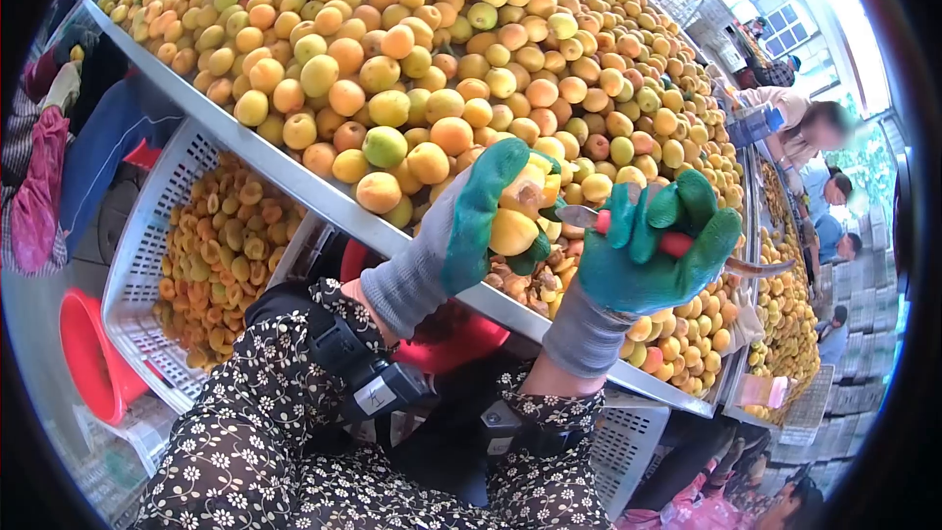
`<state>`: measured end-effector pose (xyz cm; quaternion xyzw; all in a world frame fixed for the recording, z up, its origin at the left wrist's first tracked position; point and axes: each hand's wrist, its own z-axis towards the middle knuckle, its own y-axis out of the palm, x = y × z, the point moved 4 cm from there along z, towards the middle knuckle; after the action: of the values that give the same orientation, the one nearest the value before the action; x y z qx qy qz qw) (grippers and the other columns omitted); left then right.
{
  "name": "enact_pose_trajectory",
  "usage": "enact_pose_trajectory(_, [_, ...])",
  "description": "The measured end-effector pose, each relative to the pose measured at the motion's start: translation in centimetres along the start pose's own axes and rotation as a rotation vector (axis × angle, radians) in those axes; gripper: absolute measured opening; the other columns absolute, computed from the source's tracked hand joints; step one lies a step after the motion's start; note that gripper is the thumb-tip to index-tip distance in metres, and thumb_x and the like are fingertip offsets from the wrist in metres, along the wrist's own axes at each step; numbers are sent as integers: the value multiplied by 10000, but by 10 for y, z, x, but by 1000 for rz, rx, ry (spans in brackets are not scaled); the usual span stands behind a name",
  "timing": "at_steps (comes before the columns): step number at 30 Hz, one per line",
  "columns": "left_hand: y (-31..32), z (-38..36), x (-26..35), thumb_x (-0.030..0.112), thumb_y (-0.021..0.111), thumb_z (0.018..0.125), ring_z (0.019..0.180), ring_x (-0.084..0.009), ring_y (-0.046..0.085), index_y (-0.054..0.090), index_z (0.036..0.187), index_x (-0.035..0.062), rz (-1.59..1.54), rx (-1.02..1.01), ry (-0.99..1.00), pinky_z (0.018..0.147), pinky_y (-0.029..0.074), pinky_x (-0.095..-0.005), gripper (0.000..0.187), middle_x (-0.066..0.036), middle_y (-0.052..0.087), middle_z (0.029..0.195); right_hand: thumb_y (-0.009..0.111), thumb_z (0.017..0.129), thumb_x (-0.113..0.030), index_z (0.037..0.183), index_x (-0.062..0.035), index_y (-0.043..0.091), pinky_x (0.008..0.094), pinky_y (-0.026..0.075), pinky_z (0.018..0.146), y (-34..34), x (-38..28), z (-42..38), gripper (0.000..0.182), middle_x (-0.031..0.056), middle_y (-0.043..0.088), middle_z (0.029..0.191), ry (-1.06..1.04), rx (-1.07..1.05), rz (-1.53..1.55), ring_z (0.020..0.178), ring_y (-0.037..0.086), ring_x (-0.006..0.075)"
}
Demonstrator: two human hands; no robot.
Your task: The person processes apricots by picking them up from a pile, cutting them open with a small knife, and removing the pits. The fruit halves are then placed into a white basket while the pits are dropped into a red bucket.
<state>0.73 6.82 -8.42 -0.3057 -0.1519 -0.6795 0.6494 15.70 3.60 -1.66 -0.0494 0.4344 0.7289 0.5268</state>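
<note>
Head view, looking down along both forearms at a fruit-sorting counter (324, 198). The left hand (471, 216), in a grey glove with green coating, reaches in from the lower left with the wrist bent upward; its grip is closed around a yellow apricot (517, 221), thumb below and fingers curled over the top, so that the fruit sits above the near metal edge of the counter. The right hand (653, 250), gloved alike, comes up from below with the forearm nearly upright; its grip is closed around the red handle of a small knife (628, 231). The blade tip points left and meets the apricot at its right side, and the tail of the handle sticks out past the little finger to the right. Both sleeves carry a dark flowered print, and a black strap-on device (368, 373) is fastened at each wrist. The counter is heaped with whole apricots (412, 69) in yellow, orange and green. Below its near edge, at the left, stands a white slotted crate (147, 236) filled with halved apricots, beside a red bucket (88, 353). Other people (805, 128) work along the counter's far right side.
</note>
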Motion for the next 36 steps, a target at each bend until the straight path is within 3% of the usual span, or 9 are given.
enact_pose_trajectory(4, [5, -9, -1, 93, 766, 725, 1017, -310, 602, 333, 1344, -31, 39, -28, 17, 881, 480, -394, 765, -196, 572, 1171, 427, 968, -390, 967, 46, 629, 233, 268, 338, 7, 6, -13, 480, 44, 500, 571, 0, 433, -393, 360, 281, 80])
enact_pose_trajectory(12, [13, -16, 15, 3, 673, 733, 1031, -370, 551, 387, 1317, -40, 163, 0, -50, 931, 431, -438, 651, -215, 553, 1171, 483, 944, -186, 870, 40, 600, 197, 349, 342, 33, 4, -8, 265, 44, 530, 580, -400, 98, -1168, 406, 469, 82])
enact_pose_trajectory(14, [16, -18, 9, 9, 663, 740, 1048, -376, 541, 402, 1305, -34, 32, -30, -214, 944, 419, -444, 624, -214, 546, 1181, 500, 919, -138, 856, 30, 597, 192, 352, 350, 12, 15, -8, 204, 46, 559, 601, -85, 328, -651, 420, 479, 84])
enact_pose_trajectory(17, [21, -22, 1, 138, 556, 848, 1036, -314, 545, 446, 1269, -16, -59, 18, -279, 924, 427, -384, 462, -183, 530, 1169, 509, 913, -186, 830, 18, 600, 194, 350, 349, 15, 11, -9, 238, 54, 592, 676, -521, 152, -1232, 415, 475, 79])
enact_pose_trajectory(19, [17, -20, 4, 261, 459, 947, 1007, -246, 558, 476, 1244, -4, -17, 90, -173, 892, 446, -318, 398, -153, 521, 1148, 591, 842, -93, 930, 28, 602, 191, 368, 402, 11, 19, -11, 151, 57, 615, 788, 125, 461, -364, 472, 488, 64])
enact_pose_trajectory(26, [5, 17, 13, 9, 614, 804, 1116, -334, 520, 468, 1193, -22, -322, -135, -20, 960, 409, -423, 417, -215, 526, 1199, 612, 837, -141, 1020, 29, 570, 200, 355, 393, -14, -3, -9, 254, 59, 616, 772, -145, 296, -858, 467, 439, 38])
enact_pose_trajectory(29, [-10, 21, 17, 82, 547, 889, 984, -267, 589, 473, 1198, -12, -94, -201, 84, 833, 488, -375, 332, -199, 550, 1145, 429, 971, -339, 1000, 39, 627, 239, 318, 360, 1, -12, -6, 428, 40, 496, 600, -30, 268, -224, 372, 310, 72])
enact_pose_trajectory(34, [6, -2, 7, 206, 504, 944, 702, -148, 609, 428, 1272, -27, -811, -342, -719, 562, 512, -268, 410, -118, 594, 1011, 407, 957, -363, 978, 92, 558, 243, 367, 346, 7, -8, -2, 480, 101, 513, 601, 12, -58, 239, 372, 353, 88])
enact_pose_trajectory(36, [-2, 11, 29, 123, 546, 916, 690, -141, 607, 420, 1285, -22, -95, -58, 145, 500, 488, -240, 415, -127, 601, 1009, 419, 947, -379, 961, 94, 563, 257, 366, 343, 14, -4, -9, 495, 80, 478, 554, 22, 17, 23, 355, 336, 97])
